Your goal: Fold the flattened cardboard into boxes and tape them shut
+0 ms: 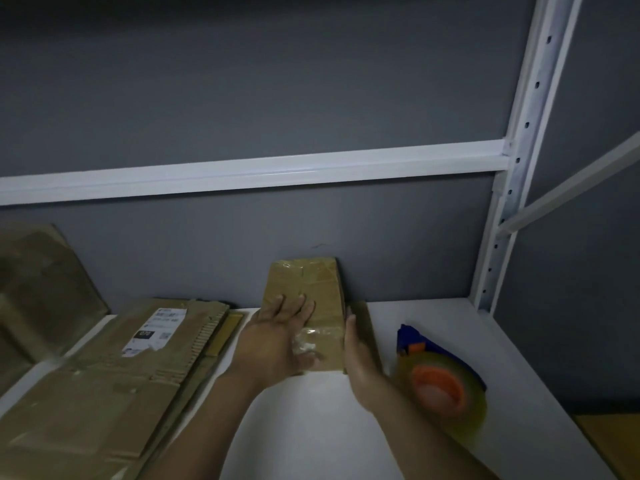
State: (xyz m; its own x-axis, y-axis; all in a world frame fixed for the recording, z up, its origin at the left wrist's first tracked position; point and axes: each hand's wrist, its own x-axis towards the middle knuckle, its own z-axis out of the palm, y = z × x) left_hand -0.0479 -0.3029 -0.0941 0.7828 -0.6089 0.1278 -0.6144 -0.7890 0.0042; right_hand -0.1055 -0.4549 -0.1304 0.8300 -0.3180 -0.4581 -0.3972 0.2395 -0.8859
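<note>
A small brown cardboard box (308,289), taped along its top, stands on the white shelf (311,410) against the grey back wall. My left hand (277,337) lies flat on the box's top with fingers straight. My right hand (360,362) presses flat against the box's right side, fingers straight. To the right of that hand sits a blue tape dispenser (440,379) with an orange core and a clear tape roll. A stack of flattened cardboard (114,386) lies at the left of the shelf.
More flattened cardboard (41,292) leans against the wall at far left. A white shelf rail (259,171) crosses above, and a perforated white upright (519,161) rises at the right. Another brown surface (613,441) shows at the lower right below the shelf edge.
</note>
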